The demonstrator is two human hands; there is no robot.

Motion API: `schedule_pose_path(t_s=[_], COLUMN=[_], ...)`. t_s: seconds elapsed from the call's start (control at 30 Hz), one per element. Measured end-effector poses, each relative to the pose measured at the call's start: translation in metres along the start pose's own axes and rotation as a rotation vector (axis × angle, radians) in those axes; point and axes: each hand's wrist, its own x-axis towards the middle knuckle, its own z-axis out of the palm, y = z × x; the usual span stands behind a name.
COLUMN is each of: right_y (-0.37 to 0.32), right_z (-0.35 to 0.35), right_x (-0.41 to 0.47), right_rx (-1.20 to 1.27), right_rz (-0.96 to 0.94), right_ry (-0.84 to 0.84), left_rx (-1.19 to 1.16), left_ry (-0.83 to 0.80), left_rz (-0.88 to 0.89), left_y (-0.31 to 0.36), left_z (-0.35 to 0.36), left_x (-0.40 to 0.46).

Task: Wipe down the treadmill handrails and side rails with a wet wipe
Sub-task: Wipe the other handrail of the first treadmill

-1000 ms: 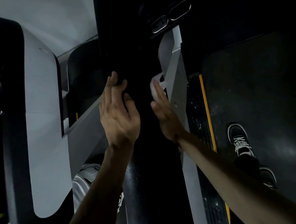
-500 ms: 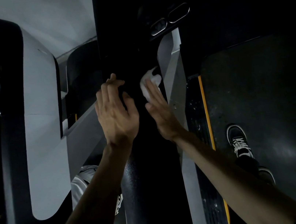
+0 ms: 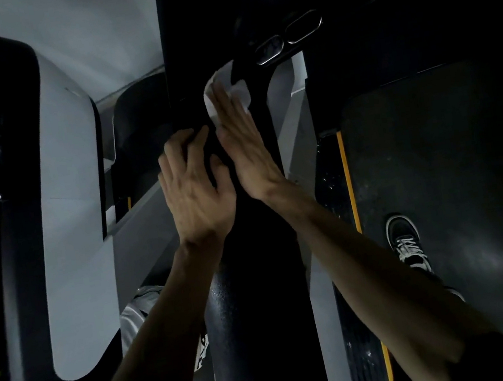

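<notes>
A thick black treadmill handrail runs from the bottom of the view up the middle. My right hand lies on its upper part with straight fingers and presses a white wet wipe flat against the rail; the wipe sticks out past the fingertips. My left hand rests on the rail's left side just below, its fingers bent over the edge, touching the right hand's side. Two metal-ringed oval sensors sit on the dark console above the wipe.
A grey upright stands right of the rail. The dark treadmill belt with yellow edge stripes lies at the right, a black sneaker on it. A grey and black neighbouring machine fills the left.
My right hand has slid the wipe up and leftward along the rail, from its right edge to near the oval sensors. My left hand stayed on the rail and curled its fingers more.
</notes>
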Motion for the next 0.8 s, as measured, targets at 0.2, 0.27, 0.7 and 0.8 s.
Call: schedule_pose_path(t_s=[0.2, 0.27, 0.7, 0.8], right_y=[0.028, 0.028, 0.038, 0.054], right_z=[-0.004, -0.002, -0.012, -0.008], right_x=[-0.023, -0.042, -0.027, -0.055], right_rx=[0.149, 0.181, 0.167, 0.283], right_rz=[0.235, 0.298, 0.267, 0.368], right_ry=[0.137, 0.134, 0.122, 0.129], left_rx=[-0.027, -0.035, 0.024, 0.031], left_ry=[-0.113, -0.124, -0.1, -0.093], left_rz=[0.012, 0.006, -0.005, -0.009], left_y=[0.0, 0.0, 0.004, 0.004], left_z=[0.0, 0.0, 0.0, 0.001], left_x=[0.004, 0.004, 0.012, 0.012])
